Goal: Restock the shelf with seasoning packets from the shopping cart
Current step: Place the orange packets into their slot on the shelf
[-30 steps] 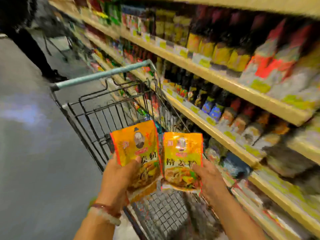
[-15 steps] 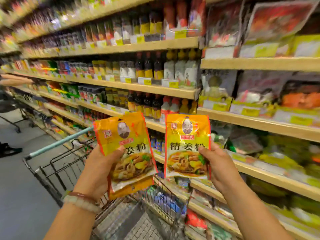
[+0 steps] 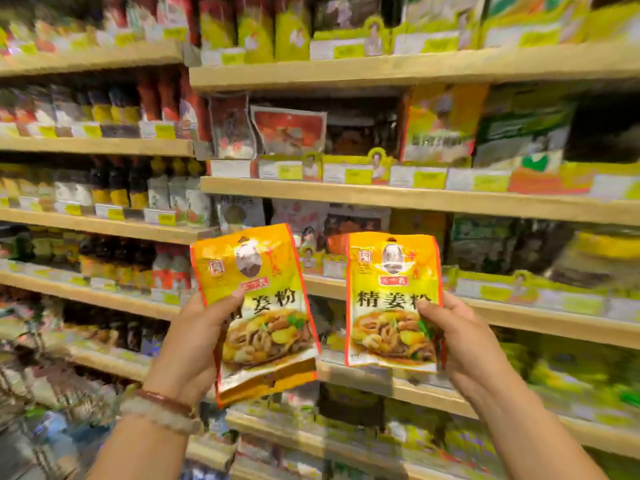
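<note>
Two orange-yellow seasoning packets with a food picture are held up in front of the shelves. My left hand [image 3: 194, 344] grips the left packets [image 3: 263, 306], with a second packet's edge showing behind the front one. My right hand [image 3: 453, 337] pinches the right packet [image 3: 388, 299] by its right edge, thumb on the front. Both packets are upright, a little apart, level with the wooden shelf [image 3: 519, 317] behind them. The shopping cart is out of view.
Wooden shelves fill the view: dark sauce bottles [image 3: 114, 188] at the left, bagged seasonings [image 3: 287, 129] and green-yellow packs [image 3: 519, 140] at centre and right. Yellow price tags [image 3: 426, 178] line the shelf edges. The picture is blurred towards the edges.
My view has turned right from the cart to face the shelves. Both hands have lifted the packets higher and nearer the shelf; the cart has left the view.
</note>
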